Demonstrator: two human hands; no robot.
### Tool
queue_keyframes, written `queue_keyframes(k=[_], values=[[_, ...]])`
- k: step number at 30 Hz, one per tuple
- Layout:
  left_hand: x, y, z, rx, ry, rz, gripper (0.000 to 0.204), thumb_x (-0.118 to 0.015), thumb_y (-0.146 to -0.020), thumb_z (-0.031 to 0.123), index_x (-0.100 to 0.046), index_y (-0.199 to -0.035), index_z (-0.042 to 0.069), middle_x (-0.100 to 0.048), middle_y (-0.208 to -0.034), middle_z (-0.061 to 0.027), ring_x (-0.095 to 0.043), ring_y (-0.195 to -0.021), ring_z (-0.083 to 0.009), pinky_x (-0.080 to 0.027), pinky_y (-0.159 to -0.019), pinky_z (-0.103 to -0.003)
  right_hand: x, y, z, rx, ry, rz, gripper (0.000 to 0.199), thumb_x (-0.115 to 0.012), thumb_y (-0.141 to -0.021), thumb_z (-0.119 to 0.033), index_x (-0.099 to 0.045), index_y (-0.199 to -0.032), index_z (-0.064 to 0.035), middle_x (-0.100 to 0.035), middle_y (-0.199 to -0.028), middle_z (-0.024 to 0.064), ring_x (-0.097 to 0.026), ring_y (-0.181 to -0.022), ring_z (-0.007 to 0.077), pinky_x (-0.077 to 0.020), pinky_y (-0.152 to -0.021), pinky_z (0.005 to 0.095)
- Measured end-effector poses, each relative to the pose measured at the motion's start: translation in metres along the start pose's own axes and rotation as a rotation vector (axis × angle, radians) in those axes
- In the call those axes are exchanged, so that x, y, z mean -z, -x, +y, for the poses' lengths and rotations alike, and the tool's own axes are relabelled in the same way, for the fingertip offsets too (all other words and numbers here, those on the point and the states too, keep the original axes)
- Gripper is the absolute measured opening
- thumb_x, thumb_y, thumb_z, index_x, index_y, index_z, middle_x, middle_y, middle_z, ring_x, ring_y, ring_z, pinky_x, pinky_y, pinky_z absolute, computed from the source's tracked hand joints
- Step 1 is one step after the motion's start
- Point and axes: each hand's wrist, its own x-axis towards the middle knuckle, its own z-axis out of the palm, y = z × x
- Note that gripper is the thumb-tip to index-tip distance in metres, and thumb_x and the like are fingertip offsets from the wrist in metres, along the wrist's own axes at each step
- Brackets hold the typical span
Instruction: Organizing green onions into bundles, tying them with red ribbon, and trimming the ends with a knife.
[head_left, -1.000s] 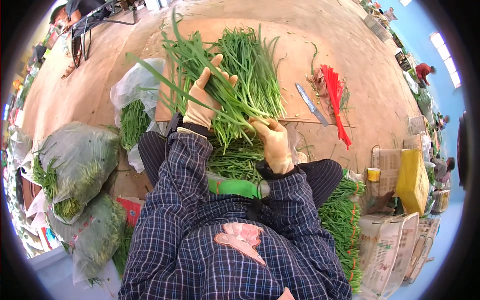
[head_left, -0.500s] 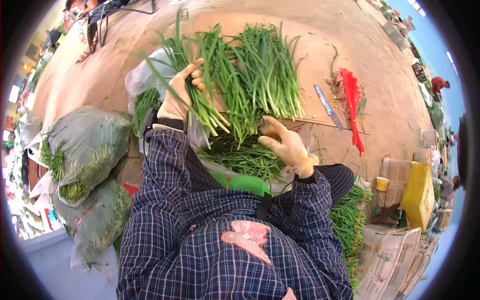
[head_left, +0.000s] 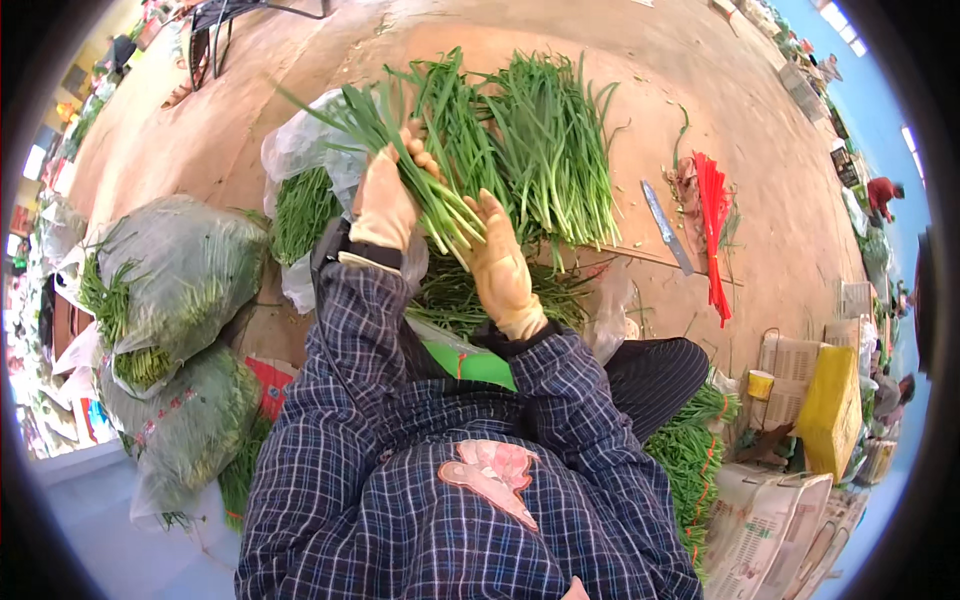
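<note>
Over a brown board (head_left: 700,120), left hand (head_left: 385,200) grips a chive bunch (head_left: 420,170); right hand (head_left: 500,265) fingers press flat beside it.

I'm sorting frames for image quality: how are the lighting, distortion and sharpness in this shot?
Head view: even daylight, soft shadows, no strong glare; the fisheye bends the board edge and crams the rim, with black corners; the left hand, right hand and the bunch of green stalks are fairly sharp at centre; the bagged greens near the rim look softer and stretched.

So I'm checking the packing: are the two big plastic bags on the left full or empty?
Full. Both plastic bags bulge with green stalks, showing through the clear film and poking out at the side.
</note>
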Motion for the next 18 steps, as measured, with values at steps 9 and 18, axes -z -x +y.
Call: queue_keyframes(k=[9,18], values=[[0.08,-0.063,0.056,-0.263,-1.224,0.472,0.036,-0.067,-0.077,0.023,-0.06,-0.102,-0.002,-0.062,-0.085,-0.0125,-0.06,-0.067,-0.0224,-0.048,-0.056,-0.035,0.048,-0.006,-0.04,0.15,0.686,0.177,0.039,-0.058,-0.089,-0.011,-0.047,-0.125,-0.0007,-0.058,-0.114,0.0111,-0.056,-0.102,0.0175,-0.0452,-0.088,0.028],[0.138,-0.105,0.007,-0.299,-1.346,0.427,0.063,-0.074,-0.063,0.02,-0.05,-0.113,-0.009,-0.061,-0.106,-0.0223,-0.059,-0.1,-0.0323,-0.046,-0.086,-0.036,0.018,-0.028,0.049,-0.021,1.711,-0.066,0.035,-0.061,-0.082,-0.022,-0.055,-0.105,0.0042,-0.064,-0.083,0.0227,-0.063,-0.079,0.0366,-0.0506,-0.071,0.0415]])
